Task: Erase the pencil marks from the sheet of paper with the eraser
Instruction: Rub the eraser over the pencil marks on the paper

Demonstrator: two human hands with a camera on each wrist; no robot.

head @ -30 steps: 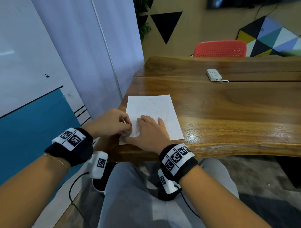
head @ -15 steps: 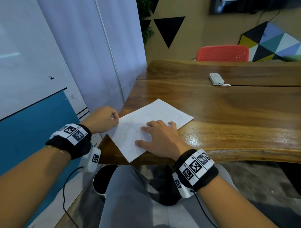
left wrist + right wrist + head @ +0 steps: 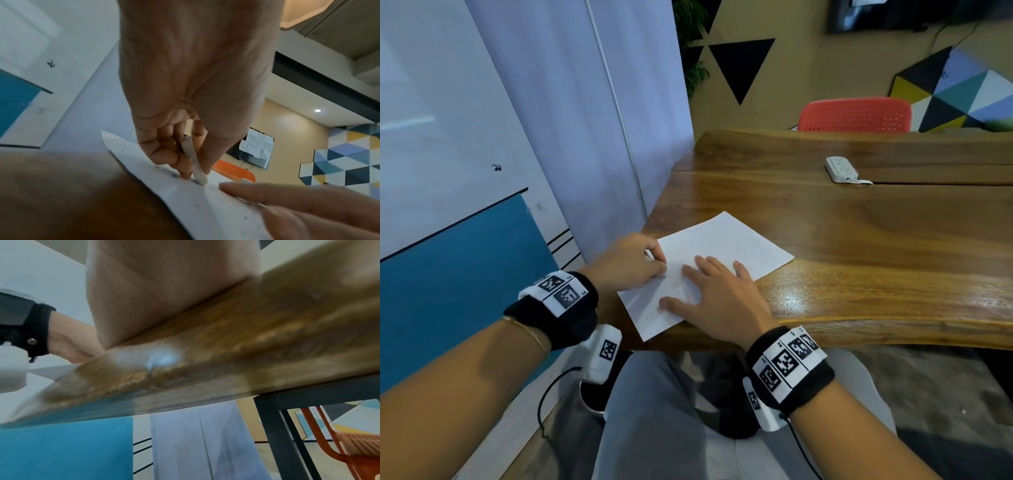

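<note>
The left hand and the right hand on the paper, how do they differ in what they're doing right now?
The left hand has curled fingers pinching the eraser, its tip down on the sheet of paper; the right hand holds nothing and lies flat with fingers spread. The left hand works near the sheet's left edge; the right hand presses nearer its middle. Both touch the same sheet on the wooden table.

**Even indoor light, sharp head view, blurred wrist views**

The head view is bright and mostly sharp, with straight lines bowing near the frame edges. Glare sits on the table [image 3: 784, 294] at its near edge. In the left wrist view a ceiling spot [image 3: 317, 110] glows at right; the lower left is soft. The right wrist view is heavily blurred, with a pale highlight at centre.
</note>
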